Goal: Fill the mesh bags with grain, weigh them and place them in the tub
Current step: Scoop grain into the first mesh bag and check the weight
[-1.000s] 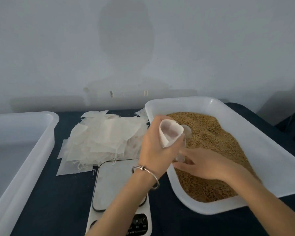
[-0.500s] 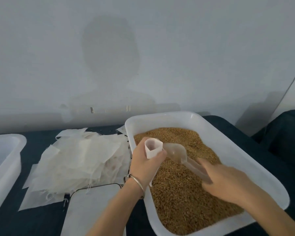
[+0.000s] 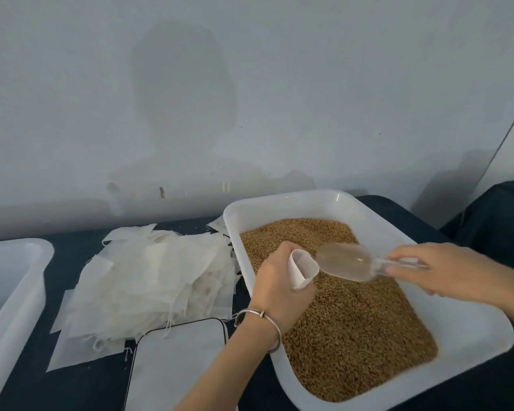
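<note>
While left hand (image 3: 275,284) grips the bag (image 3: 301,269) open over the grain (image 3: 353,315), right hand (image 3: 439,269) pinches the scoop (image 3: 349,262) handle — bag's limp, light; hold at the rim.

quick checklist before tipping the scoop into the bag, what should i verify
1. Mesh bag mouth held open by the left hand: ok.
2. Right hand grips the clear scoop by its handle: ok.
3. Scoop tip at the bag mouth: ok, they look to be touching.
4. Bag held over the grain tray, so spills fall back in: ok.
5. How much grain the scoop carries: cannot tell, it is blurred.
6. Scale platform free for weighing: ok.
</note>
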### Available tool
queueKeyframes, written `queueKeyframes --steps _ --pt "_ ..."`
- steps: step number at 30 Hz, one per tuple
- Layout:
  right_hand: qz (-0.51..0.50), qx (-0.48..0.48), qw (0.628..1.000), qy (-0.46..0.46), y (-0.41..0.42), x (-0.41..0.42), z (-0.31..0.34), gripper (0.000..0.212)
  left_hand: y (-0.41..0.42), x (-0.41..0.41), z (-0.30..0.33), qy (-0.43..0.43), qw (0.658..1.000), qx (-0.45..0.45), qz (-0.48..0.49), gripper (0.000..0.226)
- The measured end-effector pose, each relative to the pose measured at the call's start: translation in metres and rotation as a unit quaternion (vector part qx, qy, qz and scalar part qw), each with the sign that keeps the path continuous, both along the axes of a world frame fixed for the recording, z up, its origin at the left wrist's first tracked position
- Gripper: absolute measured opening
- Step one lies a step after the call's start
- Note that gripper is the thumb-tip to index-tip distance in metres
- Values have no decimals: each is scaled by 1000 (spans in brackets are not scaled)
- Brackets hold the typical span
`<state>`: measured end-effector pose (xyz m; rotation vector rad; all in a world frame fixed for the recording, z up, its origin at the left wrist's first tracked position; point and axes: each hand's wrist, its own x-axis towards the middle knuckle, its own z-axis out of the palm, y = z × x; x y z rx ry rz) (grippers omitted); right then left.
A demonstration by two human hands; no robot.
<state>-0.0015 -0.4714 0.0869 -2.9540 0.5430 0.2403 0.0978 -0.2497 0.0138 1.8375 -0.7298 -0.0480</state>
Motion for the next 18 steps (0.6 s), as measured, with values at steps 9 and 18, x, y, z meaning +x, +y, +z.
queueKeyframes --steps 9,18 --pt "35 70 990 114 9 18 -12 37 4 1 1 8 999 -37 -31 34" --pt "41 29 999 13 43 20 -35 28 3 4 1 36 995 -86 29 29"
